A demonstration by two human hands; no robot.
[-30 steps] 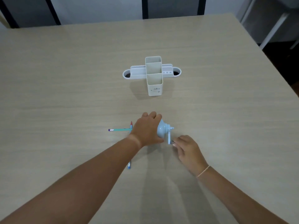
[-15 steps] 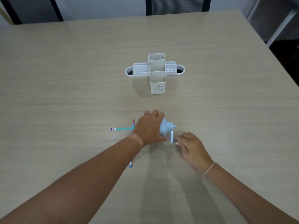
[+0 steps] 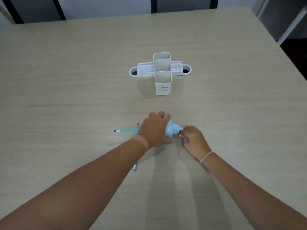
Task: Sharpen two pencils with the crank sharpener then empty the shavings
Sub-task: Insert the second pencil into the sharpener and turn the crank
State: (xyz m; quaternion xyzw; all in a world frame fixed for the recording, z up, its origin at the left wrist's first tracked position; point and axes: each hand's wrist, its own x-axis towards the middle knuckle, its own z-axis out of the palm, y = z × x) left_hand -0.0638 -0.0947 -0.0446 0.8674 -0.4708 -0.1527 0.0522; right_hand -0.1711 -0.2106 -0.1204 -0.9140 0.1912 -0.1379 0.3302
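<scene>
A pale blue crank sharpener [image 3: 172, 131] stands on the table near its middle. My left hand [image 3: 154, 129] is wrapped over its left side and holds it down. My right hand [image 3: 193, 140] pinches the crank handle at the sharpener's right end; the handle itself is mostly hidden by my fingers. A teal pencil [image 3: 126, 130] with a purple eraser end sticks out to the left from under my left hand. A second pencil with a red tip [image 3: 137, 124] lies across it, and its blue lower end [image 3: 135, 168] shows below my left forearm.
A white desk organiser [image 3: 162, 73] with tall square cups and low side trays stands farther back on the wooden table [image 3: 66, 80]. Dark chair frames line the far edge. The table's right edge runs diagonally at the upper right.
My right hand has moved up from below the crank to level with its axle, turning the handle. My left hand stays on the sharpener. The camera has shifted slightly.
</scene>
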